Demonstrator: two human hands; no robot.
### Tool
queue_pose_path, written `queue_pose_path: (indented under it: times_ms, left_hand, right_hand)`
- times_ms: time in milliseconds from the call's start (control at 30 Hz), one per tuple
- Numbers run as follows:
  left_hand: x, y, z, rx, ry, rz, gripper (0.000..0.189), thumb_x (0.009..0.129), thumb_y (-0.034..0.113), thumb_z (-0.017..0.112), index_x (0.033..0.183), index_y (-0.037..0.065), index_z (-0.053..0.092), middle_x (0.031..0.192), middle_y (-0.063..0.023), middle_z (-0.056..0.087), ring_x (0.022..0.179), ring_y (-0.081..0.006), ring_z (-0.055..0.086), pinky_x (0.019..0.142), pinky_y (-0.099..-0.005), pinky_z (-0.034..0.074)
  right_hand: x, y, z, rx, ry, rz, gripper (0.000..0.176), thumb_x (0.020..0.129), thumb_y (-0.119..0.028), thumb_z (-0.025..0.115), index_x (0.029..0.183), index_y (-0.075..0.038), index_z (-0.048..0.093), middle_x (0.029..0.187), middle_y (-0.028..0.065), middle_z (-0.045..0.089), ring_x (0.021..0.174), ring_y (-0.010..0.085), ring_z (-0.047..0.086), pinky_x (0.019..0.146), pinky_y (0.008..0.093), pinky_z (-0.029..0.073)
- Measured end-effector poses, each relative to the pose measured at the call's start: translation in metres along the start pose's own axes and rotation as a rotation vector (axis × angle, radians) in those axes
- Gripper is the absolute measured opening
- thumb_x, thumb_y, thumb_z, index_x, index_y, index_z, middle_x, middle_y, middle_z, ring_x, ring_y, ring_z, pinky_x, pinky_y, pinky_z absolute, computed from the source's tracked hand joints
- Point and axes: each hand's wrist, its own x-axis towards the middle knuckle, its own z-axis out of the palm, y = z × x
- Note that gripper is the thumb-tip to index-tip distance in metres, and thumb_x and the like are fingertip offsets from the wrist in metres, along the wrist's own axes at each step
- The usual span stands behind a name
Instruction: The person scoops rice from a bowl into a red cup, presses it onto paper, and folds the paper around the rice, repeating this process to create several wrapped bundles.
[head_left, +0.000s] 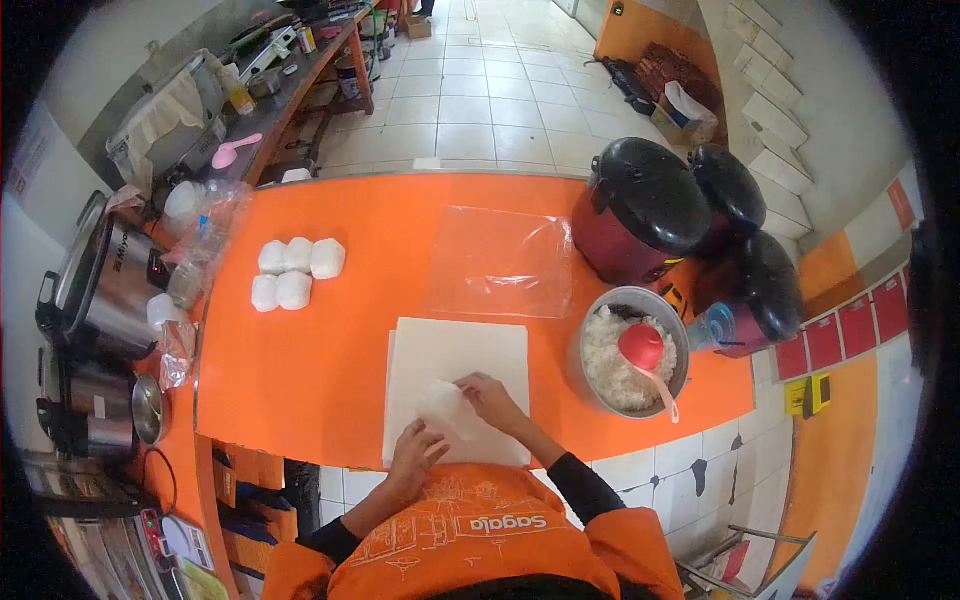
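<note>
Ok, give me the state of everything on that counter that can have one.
Rice cookers: three, lids shut.
Metal bowl: uncovered, holding rice.
Red scoop: resting in the rice.
Plastic sheet: spread flat.
White packets: five, wrapped, grouped together.
Paper sheet: lying flat, unfolded.
Small white bundle: on the sheet, right hand touching it.
Left hand: resting on the sheet's near edge.

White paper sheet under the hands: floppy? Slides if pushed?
Probably floppy and light: the white paper sheet lies thin and flat on the orange counter. Likely slides on that smooth top unless pinned, as left hand and right hand do. An offset left edge suggests a stack; sheets may separate.
</note>
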Motion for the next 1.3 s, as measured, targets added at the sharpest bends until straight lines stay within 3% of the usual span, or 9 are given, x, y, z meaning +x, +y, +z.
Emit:
queue_pose_path:
  times_ms: [267,367,467,567,867,967,1067,1167,1300]
  left_hand:
    - [0.040,0.009,0.027,1.711,-0.282,1.327,0.027,0.079,0.016,0.064,0.105,0.008,0.061,0.119,-0.0083,0.052,0.118,-0.0301,0.047,0.095,-0.0469,0.043]
    - [0.071,-0.005,0.008,1.695,-0.306,1.427,0.019,0.079,0.021,0.064,0.094,0.008,0.064,0.114,-0.0072,0.056,0.118,-0.0324,0.047,0.102,-0.0518,0.035]
    - [0.063,0.000,0.013,1.719,-0.310,1.392,0.019,0.080,0.021,0.064,0.094,0.008,0.064,0.115,-0.0064,0.056,0.119,-0.0324,0.047,0.103,-0.0524,0.034]
    - [0.068,-0.007,0.008,1.734,-0.287,1.465,0.020,0.078,0.018,0.066,0.095,0.007,0.065,0.116,-0.0105,0.054,0.118,-0.0348,0.047,0.104,-0.0506,0.035]
    - [0.058,0.000,0.031,1.237,0.190,0.928,0.083,0.065,0.025,0.082,0.132,0.005,0.037,0.138,-0.0234,0.024,0.126,-0.0397,0.032,0.098,-0.0474,0.040]
    - [0.067,-0.019,0.006,1.490,0.309,0.943,0.080,0.067,0.032,0.082,0.126,-0.001,0.040,0.129,-0.0259,0.039,0.118,-0.0397,0.042,0.094,-0.0488,0.043]
    - [0.060,0.005,0.011,1.297,0.037,0.445,0.076,0.070,0.040,0.079,0.121,-0.003,0.041,0.112,-0.0250,0.054,0.105,-0.0374,0.053,0.090,-0.0475,0.045]
    - [0.076,0.003,0.005,1.311,-0.003,0.424,0.071,0.076,0.047,0.074,0.117,-0.003,0.045,0.099,-0.0196,0.062,0.096,-0.0311,0.059,0.086,-0.0439,0.048]
    - [0.060,0.037,0.043,0.535,-0.125,-0.043,0.061,0.085,0.042,0.067,0.121,0.001,0.039,0.102,-0.0156,0.059,0.103,-0.0236,0.057,0.088,-0.0383,0.048]
  right_hand:
    - [-0.071,-0.028,0.004,-0.433,0.019,-0.345,0.034,0.083,-0.016,0.062,0.111,0.002,0.056,0.115,0.0178,0.057,0.103,0.0308,0.057,0.089,0.0385,0.047]
    - [-0.077,-0.004,0.010,-0.549,-0.153,-0.288,0.034,0.084,-0.021,0.063,0.109,0.001,0.056,0.107,0.0166,0.057,0.100,0.0301,0.058,0.084,0.0405,0.049]
    - [-0.058,-0.015,0.009,-0.306,-0.112,0.214,0.031,0.081,-0.023,0.066,0.102,-0.002,0.057,0.097,0.0138,0.057,0.097,0.0293,0.058,0.073,0.0406,0.052]
    - [-0.039,-0.017,0.019,-0.265,0.171,0.332,0.023,0.082,-0.020,0.064,0.095,-0.003,0.057,0.089,0.0103,0.055,0.090,0.0284,0.059,0.064,0.0400,0.052]
    - [-0.062,-0.029,0.040,-0.707,0.062,-0.129,0.020,0.074,-0.009,0.061,0.090,0.002,0.057,0.094,0.0142,0.053,0.090,0.0280,0.055,0.064,0.0357,0.053]
    - [-0.063,-0.044,0.031,-0.568,-0.001,-0.102,0.026,0.073,-0.004,0.059,0.096,0.006,0.056,0.093,0.0159,0.053,0.090,0.0290,0.056,0.065,0.0392,0.051]
    - [-0.058,-0.032,0.036,-0.555,-0.013,-0.080,0.034,0.074,0.001,0.056,0.106,0.010,0.054,0.091,0.0167,0.053,0.090,0.0287,0.056,0.069,0.0398,0.049]
    - [-0.053,-0.029,0.033,-0.392,-0.012,0.095,0.021,0.079,0.003,0.057,0.100,0.009,0.059,0.088,0.0126,0.052,0.086,0.0240,0.056,0.071,0.0339,0.046]
    - [-0.049,0.003,0.031,0.319,0.160,0.026,0.006,0.086,0.002,0.059,0.087,0.005,0.064,0.085,0.0059,0.051,0.079,0.0163,0.051,0.070,0.0274,0.042]
